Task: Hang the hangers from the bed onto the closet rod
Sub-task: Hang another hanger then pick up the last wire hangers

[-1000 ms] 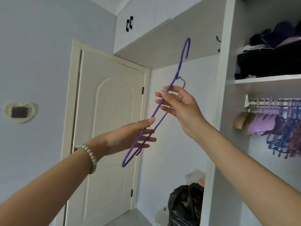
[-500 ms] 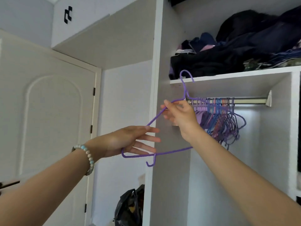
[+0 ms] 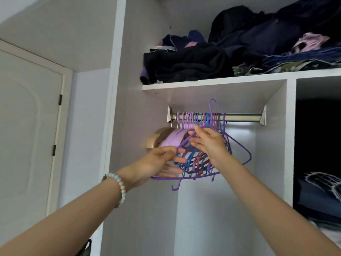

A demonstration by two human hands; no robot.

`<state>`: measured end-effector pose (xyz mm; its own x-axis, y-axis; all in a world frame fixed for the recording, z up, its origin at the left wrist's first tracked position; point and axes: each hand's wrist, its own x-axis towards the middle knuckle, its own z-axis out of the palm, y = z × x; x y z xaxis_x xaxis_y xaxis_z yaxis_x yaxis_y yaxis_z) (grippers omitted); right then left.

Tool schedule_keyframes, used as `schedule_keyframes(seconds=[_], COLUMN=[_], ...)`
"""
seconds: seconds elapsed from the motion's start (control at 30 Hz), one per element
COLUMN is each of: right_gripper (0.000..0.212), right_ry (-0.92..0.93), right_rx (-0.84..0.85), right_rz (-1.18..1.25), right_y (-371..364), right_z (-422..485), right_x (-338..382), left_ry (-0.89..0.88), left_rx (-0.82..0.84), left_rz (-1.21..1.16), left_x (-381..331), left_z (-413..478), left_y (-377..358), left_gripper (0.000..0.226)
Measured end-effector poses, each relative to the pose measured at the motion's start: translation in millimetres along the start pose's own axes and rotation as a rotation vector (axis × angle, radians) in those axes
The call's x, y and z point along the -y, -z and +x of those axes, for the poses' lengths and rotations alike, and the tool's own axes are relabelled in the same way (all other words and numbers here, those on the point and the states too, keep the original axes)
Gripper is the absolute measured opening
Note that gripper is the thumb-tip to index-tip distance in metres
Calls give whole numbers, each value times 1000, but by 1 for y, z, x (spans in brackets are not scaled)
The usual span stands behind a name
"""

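Note:
Both of my hands hold a thin purple hanger up in front of the closet rod. Its hook rises above the rod near the middle, and its bottom bar carries a small hook. My right hand grips the hanger near its neck, just below the rod. My left hand pinches the left arm of the hanger between thumb and fingers. Several purple, blue and pink hangers hang bunched on the left half of the rod, partly hidden behind my hands.
A white shelf just above the rod carries piled dark clothes. The right part of the rod is bare. A white partition separates a dark compartment with folded clothes. A closed door stands at the left.
The view swung right onto the closet. Both hands carried the purple hanger from beside the door up to the rod, and it turned from tilted to upright with the hook on top.

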<state>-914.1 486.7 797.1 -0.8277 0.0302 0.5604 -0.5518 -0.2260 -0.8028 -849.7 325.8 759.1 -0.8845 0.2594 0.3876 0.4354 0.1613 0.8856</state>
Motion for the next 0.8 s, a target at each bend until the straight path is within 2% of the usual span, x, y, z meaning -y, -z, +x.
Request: schedule_keyframes(seconds=[0.23,0.33,0.6,0.8], right_gripper=[41,39,29,33], right_ry=[120,150,46,-27], right_rx=[-284,-354,-429,-401], right_rz=[-195,-215,-168,-144], right_y=[45,62,97,102], right_z=[55,73,115,127], right_x=[-8,-10,-32,-42], left_ry=[-53,-52,-7,30], left_rx=[-77,-72,-9,0], left_rz=[-97,-112,-18,32], left_x=[4,6,18,28], left_z=[77,104,144,153], left_y=[-67,-87,-107,-105], left_gripper=[26,25,30,23])
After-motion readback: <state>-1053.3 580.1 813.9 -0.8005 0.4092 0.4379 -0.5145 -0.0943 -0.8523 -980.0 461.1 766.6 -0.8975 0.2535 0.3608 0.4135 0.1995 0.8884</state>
